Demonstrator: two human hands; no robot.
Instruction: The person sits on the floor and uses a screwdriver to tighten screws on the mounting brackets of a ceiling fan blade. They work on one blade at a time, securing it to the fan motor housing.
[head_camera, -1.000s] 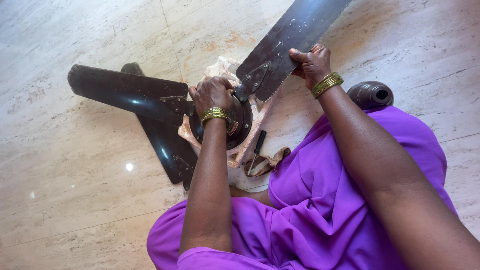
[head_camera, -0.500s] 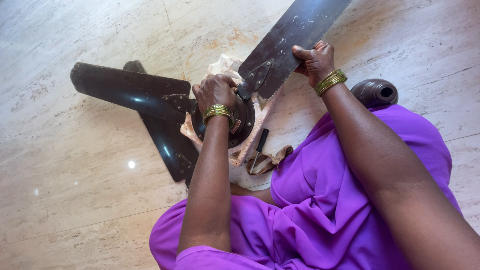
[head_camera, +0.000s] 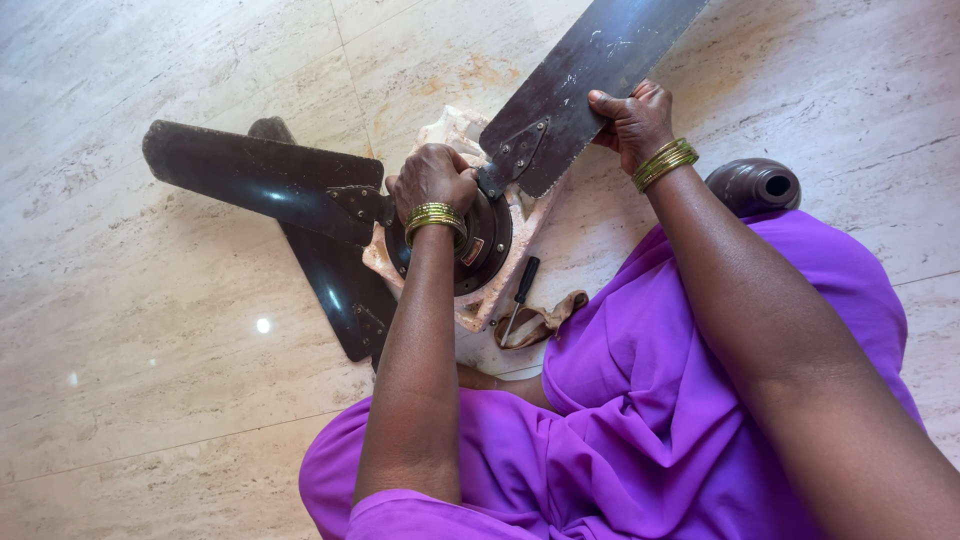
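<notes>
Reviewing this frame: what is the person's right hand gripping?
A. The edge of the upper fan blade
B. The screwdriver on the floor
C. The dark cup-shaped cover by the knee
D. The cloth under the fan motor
A. The right hand is closed on the edge of the upper fan blade; the screwdriver lies untouched on the floor, and the left hand rests on the fan motor hub.

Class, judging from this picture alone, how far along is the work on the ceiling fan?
Done: the fan lies on the floor with three blades attached. In hand: the left hand presses the motor hub; the right hand grips one blade. Left: the screwdriver lies untouched.
</notes>
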